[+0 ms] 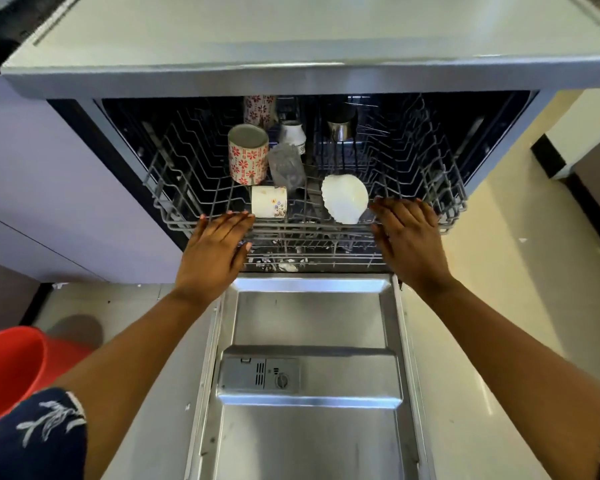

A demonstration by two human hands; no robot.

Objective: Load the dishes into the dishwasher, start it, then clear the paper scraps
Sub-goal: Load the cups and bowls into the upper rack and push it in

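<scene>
Fingers (227, 221) of your left hand (219, 244) and right hand (409, 237) lie straight, gripping nothing, flat on the wire rack (326, 226) rim. Push evenly with both so it slides in square. Inside sit 1 scalloped white bowl (345, 197), 1 glossy floral mug (248, 157) and 1 clear glass (286, 164), all hard and brittle.

Grey wire rack (194, 188), brushed-steel door (309, 317)
</scene>
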